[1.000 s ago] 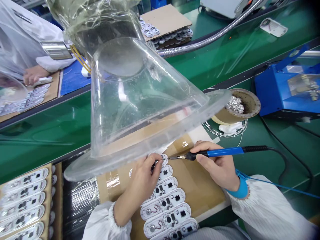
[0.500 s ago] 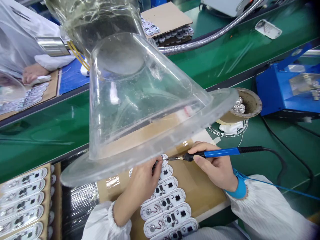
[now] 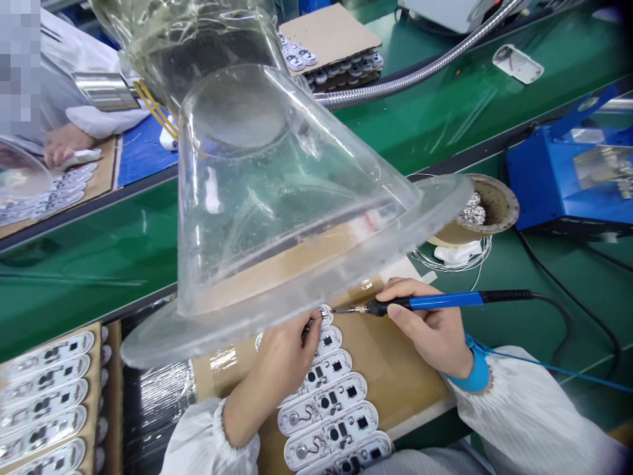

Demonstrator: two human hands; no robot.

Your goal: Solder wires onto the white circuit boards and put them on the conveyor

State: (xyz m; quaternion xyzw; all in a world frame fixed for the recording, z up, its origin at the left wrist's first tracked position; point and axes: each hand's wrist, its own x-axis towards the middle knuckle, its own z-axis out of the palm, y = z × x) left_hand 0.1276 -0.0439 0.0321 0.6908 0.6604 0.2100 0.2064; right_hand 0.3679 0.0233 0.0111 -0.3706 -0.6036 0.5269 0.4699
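Green table [image 3: 504, 323] right of our right hand [image 3: 428, 323], which grips the iron [image 3: 445, 301]; tip at the farthest board [image 3: 326, 318], between our hands, contact unclear. Left hand [image 3: 287, 349] pinches a dark item [image 3: 307, 326] we can't identify. Light, brief touches should serve best, we judge.

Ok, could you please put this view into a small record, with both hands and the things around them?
Left hand grip: pinching a small dark item, mostly hidden
Right hand grip: holding a blue-and-black soldering iron
Iron tip: at the end of the farthest white piece; contact unclear
Surface: a row of oblong pieces on brown cardboard
Above: clear hood
Right side: pot holding silvery metal; blue device
Across: a co-worker's hand
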